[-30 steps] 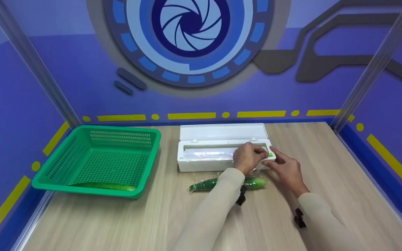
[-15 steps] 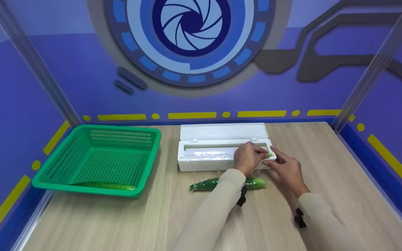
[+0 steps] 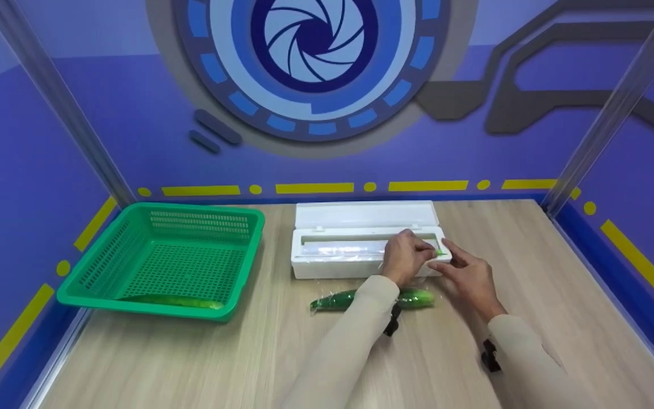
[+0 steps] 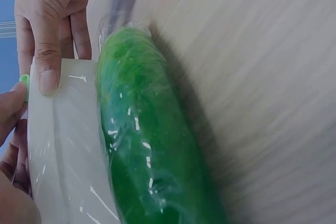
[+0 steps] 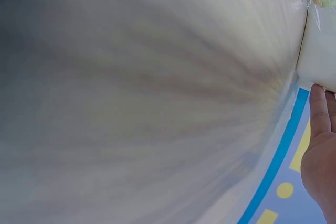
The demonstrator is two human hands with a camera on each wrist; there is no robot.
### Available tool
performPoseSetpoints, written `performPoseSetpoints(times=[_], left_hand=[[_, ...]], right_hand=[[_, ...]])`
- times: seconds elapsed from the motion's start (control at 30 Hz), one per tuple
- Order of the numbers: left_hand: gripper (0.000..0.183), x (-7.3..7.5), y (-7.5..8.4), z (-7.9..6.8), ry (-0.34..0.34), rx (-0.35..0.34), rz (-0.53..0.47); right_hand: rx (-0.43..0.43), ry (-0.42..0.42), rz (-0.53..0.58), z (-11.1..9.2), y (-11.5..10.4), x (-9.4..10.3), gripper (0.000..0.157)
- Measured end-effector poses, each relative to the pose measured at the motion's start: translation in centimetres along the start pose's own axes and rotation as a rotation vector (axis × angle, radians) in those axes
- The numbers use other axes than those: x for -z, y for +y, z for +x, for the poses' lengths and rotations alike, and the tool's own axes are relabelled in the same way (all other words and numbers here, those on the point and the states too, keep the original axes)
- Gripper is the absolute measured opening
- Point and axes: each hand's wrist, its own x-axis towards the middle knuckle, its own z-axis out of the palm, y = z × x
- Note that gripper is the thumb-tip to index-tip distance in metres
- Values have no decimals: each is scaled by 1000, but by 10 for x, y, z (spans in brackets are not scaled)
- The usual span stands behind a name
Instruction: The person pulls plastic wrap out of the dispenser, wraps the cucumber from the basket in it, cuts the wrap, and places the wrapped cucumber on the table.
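A white cling film dispenser (image 3: 332,270) stands with its lid raised, and a roll of film (image 3: 341,248) shows inside. At its right end my left hand (image 3: 402,260) pinches a small green slider (image 3: 439,253), also visible in the left wrist view as a green tab (image 4: 24,83). My right hand (image 3: 474,279) grips the same end of the dispenser, thumb on the front and fingers by the side. Just in front lies a green cucumber (image 3: 416,297) under clear film (image 4: 148,153); my left forearm hides its middle in the head view.
On the left stands a green perforated basket (image 3: 256,238) with another cucumber (image 3: 179,301) along its near side. Blue and purple panels (image 3: 361,165) enclose the wooden table (image 3: 236,363) at the back and sides.
The head view has shifted very slightly. Both hands keep their places on the slider and the dispenser, and the cucumber stays where it was.
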Motion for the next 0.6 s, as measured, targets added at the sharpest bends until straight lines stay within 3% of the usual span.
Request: performPoseSetpoints(times=[0.23, 0.43, 0.6], left_hand=[[6, 7, -5, 0, -40, -31, -28], [7, 10, -10, 1, -53, -114, -22], [11, 11, -10, 0, -66, -96, -29]], right_hand=[[-3, -8, -8, -1, -1, 0, 72], [9, -16, -10, -2, 1, 1, 72], [2, -9, -27, -2, 0, 1, 71]])
